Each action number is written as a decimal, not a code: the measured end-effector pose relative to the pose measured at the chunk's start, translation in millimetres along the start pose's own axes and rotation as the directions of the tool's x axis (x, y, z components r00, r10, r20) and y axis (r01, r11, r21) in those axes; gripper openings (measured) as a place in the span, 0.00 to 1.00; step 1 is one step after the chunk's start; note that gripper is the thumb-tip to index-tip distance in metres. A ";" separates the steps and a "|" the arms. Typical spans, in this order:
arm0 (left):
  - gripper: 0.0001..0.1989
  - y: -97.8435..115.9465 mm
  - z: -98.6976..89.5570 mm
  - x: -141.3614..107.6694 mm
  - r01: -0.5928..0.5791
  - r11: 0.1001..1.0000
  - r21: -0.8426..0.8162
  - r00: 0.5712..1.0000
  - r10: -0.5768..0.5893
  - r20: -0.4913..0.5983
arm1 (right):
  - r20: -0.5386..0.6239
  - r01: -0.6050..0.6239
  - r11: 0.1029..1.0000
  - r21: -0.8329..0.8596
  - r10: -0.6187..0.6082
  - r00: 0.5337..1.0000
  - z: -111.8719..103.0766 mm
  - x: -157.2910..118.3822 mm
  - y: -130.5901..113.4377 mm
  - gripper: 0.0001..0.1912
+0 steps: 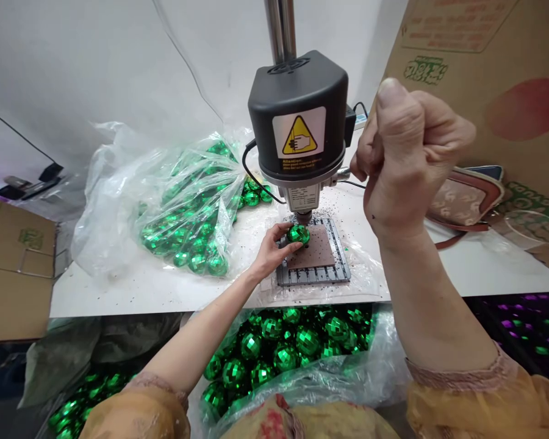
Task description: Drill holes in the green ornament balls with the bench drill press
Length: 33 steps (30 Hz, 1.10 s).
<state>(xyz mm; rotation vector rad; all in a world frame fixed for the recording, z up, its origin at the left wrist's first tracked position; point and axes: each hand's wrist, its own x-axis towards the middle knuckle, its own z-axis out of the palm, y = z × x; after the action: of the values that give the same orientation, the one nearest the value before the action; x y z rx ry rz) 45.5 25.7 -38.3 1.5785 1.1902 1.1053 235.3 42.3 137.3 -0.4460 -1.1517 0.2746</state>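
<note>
Green mirror-faceted ball (299, 234), gripped in curled fingers of the left hand (272, 250), just under the steel chuck (303, 216) of a black-housed bench drill (297, 116), above a grey slotted metal drill base (313, 275). Right hand (407, 152) closed in a raised fist beside the drill, any contents hidden. Clear plastic bag (187, 213) of matching balls to the left.

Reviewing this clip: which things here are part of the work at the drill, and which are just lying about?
Part of the work: left hand gripping a green mirror ball under the bench drill on its slotted base plate; right hand raised in a fist beside the drill; bags of green mirror balls.
Lying about: patterned handbag; cardboard boxes.
</note>
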 end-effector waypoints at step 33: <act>0.28 -5.9 35.8 -15.8 -0.025 0.991 -0.130 1.000 0.024 -0.010 | -0.120 0.031 1.000 -0.003 -0.031 0.992 -14.2 -36.6 -2.8 0.32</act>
<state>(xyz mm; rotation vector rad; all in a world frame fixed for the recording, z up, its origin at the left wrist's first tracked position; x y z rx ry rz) 76.1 7.3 -55.3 1.4932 1.0846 1.1823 234.1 21.2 104.0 -0.4392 -1.0400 0.2171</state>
